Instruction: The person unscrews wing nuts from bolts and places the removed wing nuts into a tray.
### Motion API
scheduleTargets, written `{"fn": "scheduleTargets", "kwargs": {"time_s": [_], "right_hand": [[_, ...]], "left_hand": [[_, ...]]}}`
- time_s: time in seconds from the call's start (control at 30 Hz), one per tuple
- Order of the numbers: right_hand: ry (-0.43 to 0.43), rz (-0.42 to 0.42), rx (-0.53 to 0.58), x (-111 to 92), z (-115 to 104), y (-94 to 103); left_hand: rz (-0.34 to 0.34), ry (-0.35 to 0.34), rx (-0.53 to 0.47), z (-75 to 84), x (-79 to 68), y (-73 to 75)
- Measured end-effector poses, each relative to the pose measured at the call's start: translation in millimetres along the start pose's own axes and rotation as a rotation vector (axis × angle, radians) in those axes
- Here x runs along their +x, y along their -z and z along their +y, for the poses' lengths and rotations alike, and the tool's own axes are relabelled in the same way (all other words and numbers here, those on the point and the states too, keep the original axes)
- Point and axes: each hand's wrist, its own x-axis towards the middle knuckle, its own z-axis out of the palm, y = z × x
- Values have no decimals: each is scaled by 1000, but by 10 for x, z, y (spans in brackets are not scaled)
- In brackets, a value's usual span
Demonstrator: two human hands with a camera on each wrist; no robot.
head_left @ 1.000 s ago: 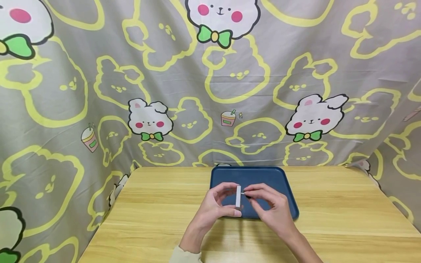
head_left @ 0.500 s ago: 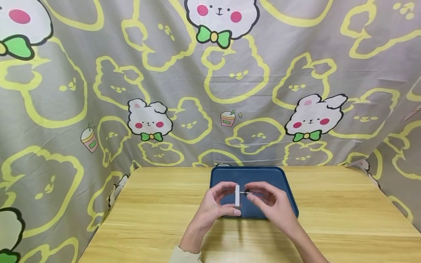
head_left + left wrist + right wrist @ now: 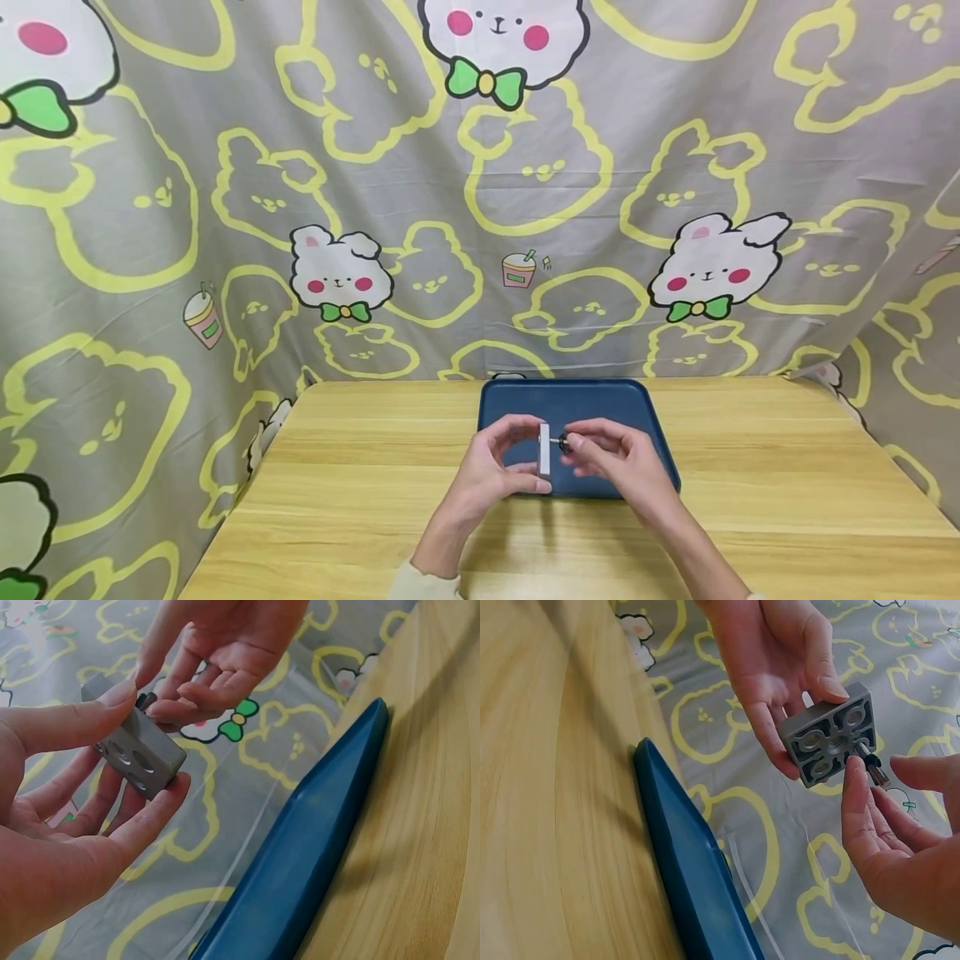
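A flat grey metal block [image 3: 544, 450] with round holes is held up on edge over the tray by my left hand [image 3: 480, 471], fingers at its top and thumb at its bottom. From its right face a thin metal bolt [image 3: 880, 778] sticks out, carrying a small black nut [image 3: 873, 760]. My right hand [image 3: 633, 467] has its thumb and forefinger on either side of this nut, fingertips right at it. In the right wrist view the block's recessed face with several rings shows. The left wrist view shows its smoother holed side, with the nut mostly hidden.
Behind and below the hands lies a dark blue tray [image 3: 570, 398] with a raised rim, on a wood-grain table [image 3: 360, 467]. A grey patterned curtain [image 3: 465, 333] hangs along the table's back and sides.
The right hand's fingers have shifted around the black nut, its thumb rising across it. The left hand and the block have stayed almost in place.
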Motion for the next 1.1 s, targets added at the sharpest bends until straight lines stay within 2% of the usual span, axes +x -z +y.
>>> {"fn": "scheduleTargets", "kwargs": {"time_s": [0.13,0.33,0.63,0.83,1.1], "right_hand": [[-33,-19,3,9,12,3],[-35,-50,20,13,33,23],[26,-30,-31,9,51,22],[133,17,-133,-9,46,-19],[396,63,-292,-42,74,-60]], "left_hand": [[-11,4,14,-2,5,-15],[-18,2,42,-15,8,-23],[-24,2,35,-23,6,-20],[-31,3,9,-26,6,1],[-24,6,-18,-5,-1,17]]}}
